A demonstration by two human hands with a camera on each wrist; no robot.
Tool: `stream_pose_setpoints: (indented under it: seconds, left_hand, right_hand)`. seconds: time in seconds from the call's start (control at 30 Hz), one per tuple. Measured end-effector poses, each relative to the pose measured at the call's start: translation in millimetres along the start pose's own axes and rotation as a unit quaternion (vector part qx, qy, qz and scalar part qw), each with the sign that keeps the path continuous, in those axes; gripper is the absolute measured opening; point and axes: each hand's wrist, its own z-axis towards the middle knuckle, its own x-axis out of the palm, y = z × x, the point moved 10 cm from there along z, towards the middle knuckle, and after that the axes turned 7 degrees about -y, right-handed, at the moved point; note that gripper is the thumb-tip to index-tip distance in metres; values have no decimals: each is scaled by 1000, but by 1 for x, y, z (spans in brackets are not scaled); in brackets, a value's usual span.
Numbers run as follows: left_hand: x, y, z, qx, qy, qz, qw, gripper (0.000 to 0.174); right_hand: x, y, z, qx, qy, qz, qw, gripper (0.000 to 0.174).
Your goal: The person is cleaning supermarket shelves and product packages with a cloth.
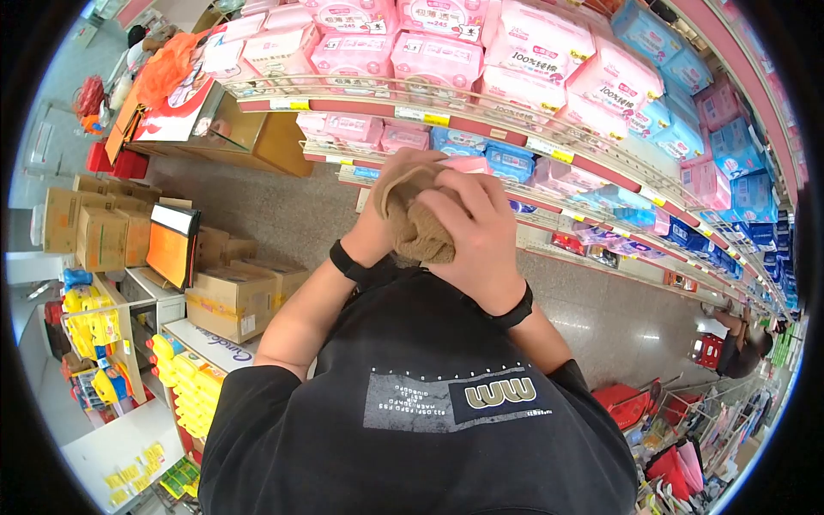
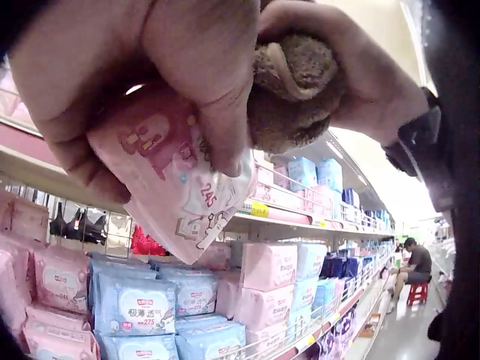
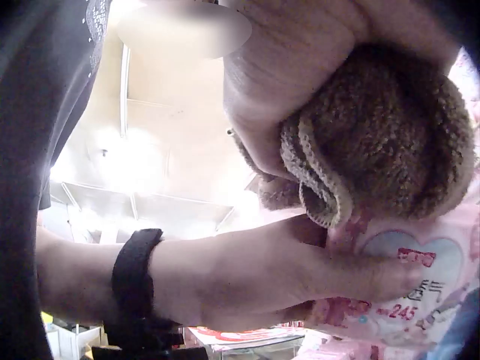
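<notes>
My left hand (image 1: 371,225) pinches a pink-and-white "245" package (image 2: 169,176) between thumb and fingers, as the left wrist view shows. My right hand (image 1: 482,236) grips a bunched, folded brown fuzzy cloth (image 1: 427,233). From the right wrist side, the cloth (image 3: 382,142) lies against the top of the package (image 3: 427,259), with the fingers of my left hand (image 3: 330,266) spread over its printed face. In the head view the hands and cloth cover most of the package.
Shelves (image 1: 506,136) of pink and blue packages run along the front and right. Cardboard boxes (image 1: 225,300) and yellow bottles (image 1: 190,382) stand at the left. A person (image 2: 414,268) sits on a red stool (image 2: 418,293) down the aisle.
</notes>
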Motion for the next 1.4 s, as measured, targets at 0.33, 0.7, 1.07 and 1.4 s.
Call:
stream_pose_setpoints:
  seconds: [0.33, 0.7, 1.07, 1.4]
  left_hand:
    - [-10, 14, -2, -119, -8, -24, 993, 53]
    - [6, 47, -30, -251, 18, -203, 946, 62]
    - [21, 50, -38, -286, -2, -380, 879, 75]
    - [9, 72, -39, -324, -51, -362, 872, 67]
  right_hand:
    - [-14, -49, -9, 49, -14, -35, 998, 58]
    - [-11, -145, -71, 308, -78, 159, 935, 47]
    - [20, -159, -113, 487, -63, 472, 732, 61]
    - [22, -140, -102, 426, -9, 482, 766, 71]
